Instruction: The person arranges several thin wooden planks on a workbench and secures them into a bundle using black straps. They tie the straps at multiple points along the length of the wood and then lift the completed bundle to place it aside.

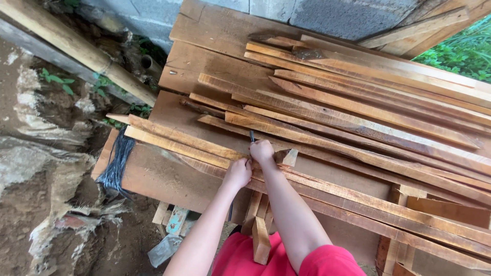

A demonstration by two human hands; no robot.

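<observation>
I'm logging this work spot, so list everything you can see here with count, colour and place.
wood strips: many, orange-brown, piled slantwise across the boards
wide boards: a few, brown, under the strips
small wood block: one, light brown, on the strips right of the hands
dark thin tool: one, black, sticking up above the right hand
black strand bundle: one, hanging off the left end of the strips
pole: one, pale, leaning at upper left
block wall: grey, at the top
plants: green, upper right
red clothing: bottom centre
left hand: closed, on a strip
right hand: closed around the tool
</observation>
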